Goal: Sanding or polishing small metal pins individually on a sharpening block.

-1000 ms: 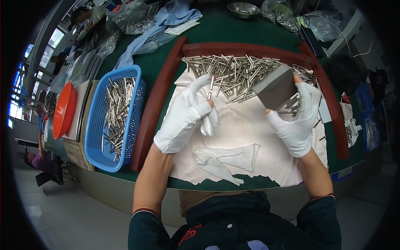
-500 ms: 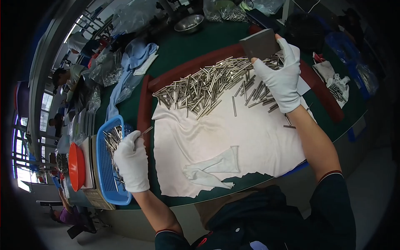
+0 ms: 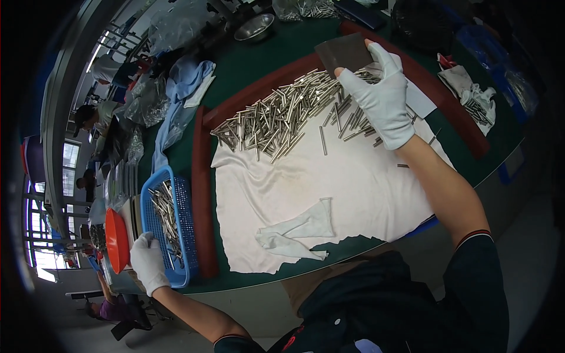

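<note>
At the left end of the bench, my white-gloved left hand [image 3: 148, 263] is against the outer left rim of a blue plastic basket [image 3: 187, 229], fingers curled at the edge. Thin metal rods [image 3: 166, 215] lie inside the basket. My right hand [image 3: 384, 106], in a glove with bare thumb and fingertip showing, holds a dark flat rectangular block [image 3: 344, 53] between thumb and fingers. The block is raised over the far right part of a heap of shiny metal rods [image 3: 282, 115]. Below it, looser rods are scattered on a pale cloth [image 3: 359, 182].
Dark red padded bars [image 3: 204, 176] border the cloth. A crumpled white glove-like cloth [image 3: 297, 229] lies near the front edge. An orange-red bowl [image 3: 116, 240] stands left of the basket, a metal bowl [image 3: 254, 27] at the back. Other people are farther left.
My left hand has moved from over the basket to its outer left side, and the rod it pinched no longer shows. The basket sits closer to the red bar. My right hand keeps the block.
</note>
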Demonstrator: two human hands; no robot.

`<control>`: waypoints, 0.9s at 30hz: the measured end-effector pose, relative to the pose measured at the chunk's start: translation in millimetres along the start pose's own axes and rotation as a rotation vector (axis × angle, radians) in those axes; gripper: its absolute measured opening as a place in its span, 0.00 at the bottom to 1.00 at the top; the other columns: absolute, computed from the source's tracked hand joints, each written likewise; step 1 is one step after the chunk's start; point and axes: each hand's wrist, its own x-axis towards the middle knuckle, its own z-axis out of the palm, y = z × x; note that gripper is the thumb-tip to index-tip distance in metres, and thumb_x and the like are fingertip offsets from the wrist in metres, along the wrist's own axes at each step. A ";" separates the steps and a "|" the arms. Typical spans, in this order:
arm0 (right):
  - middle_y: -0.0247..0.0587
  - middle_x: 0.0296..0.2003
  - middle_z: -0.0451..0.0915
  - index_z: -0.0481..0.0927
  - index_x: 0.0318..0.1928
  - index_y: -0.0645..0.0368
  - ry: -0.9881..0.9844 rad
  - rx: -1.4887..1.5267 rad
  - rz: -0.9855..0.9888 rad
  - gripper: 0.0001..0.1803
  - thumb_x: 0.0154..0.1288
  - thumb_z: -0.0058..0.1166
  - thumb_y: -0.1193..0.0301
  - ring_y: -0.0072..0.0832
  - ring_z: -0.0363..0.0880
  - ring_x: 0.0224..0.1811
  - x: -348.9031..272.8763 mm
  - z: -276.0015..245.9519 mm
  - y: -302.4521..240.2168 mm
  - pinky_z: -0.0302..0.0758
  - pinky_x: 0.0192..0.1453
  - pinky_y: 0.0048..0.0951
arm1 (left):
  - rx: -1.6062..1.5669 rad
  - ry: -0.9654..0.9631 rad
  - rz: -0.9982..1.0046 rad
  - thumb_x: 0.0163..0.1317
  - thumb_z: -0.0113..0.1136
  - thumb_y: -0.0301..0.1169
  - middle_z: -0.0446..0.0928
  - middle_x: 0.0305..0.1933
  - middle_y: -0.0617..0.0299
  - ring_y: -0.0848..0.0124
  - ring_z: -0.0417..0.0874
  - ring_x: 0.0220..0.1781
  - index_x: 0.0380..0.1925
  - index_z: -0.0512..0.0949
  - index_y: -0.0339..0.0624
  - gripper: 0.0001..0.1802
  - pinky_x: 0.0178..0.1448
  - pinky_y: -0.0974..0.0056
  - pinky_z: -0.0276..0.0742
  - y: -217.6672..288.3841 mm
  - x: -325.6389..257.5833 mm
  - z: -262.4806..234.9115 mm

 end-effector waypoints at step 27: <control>0.44 0.43 0.68 0.71 0.53 0.69 0.055 0.014 0.010 0.44 0.38 0.73 0.56 0.31 0.69 0.42 6.6 -1.5 8.9 0.70 0.49 0.30 | -0.158 0.003 1.047 0.47 0.56 0.24 0.80 0.26 0.47 0.52 0.83 0.30 0.22 0.81 0.38 0.05 0.36 0.55 0.79 375.5 28.2 77.1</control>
